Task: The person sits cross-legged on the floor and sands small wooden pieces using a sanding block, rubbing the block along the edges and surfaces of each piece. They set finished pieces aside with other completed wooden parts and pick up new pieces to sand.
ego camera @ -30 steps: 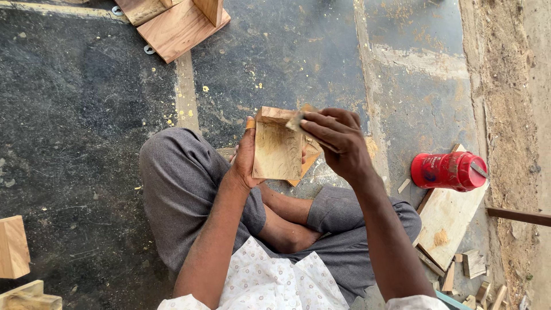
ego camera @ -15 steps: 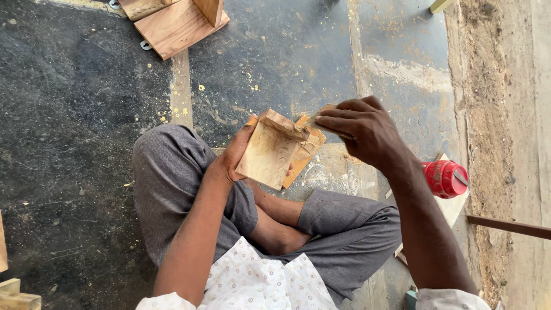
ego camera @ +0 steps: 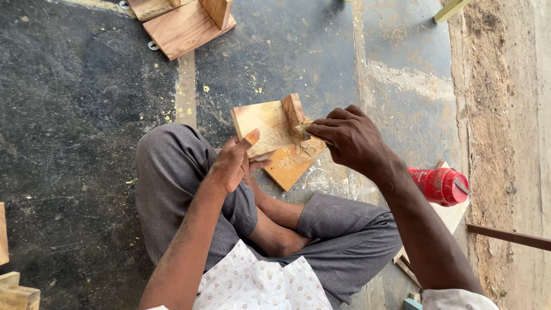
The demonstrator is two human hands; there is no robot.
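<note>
I sit cross-legged on a dark floor. My left hand [ego camera: 232,163] grips the lower edge of a small wooden piece [ego camera: 265,123], a flat board with a short block fixed across its right end, thumb up against its face. My right hand [ego camera: 347,138] is closed on a folded scrap of sandpaper [ego camera: 307,129] pressed against the block. Under the piece, an orange-brown sheet [ego camera: 291,163] lies on the floor.
A red plastic container [ego camera: 439,185] lies on a pale board at my right. Similar wooden assemblies [ego camera: 186,23] sit at the top of the view, and wood blocks [ego camera: 14,290] at the lower left. A sandy strip [ego camera: 493,115] runs along the right.
The wooden piece has been turned, so that its flat face shows and the block sits at the right. My right hand has moved down onto the block.
</note>
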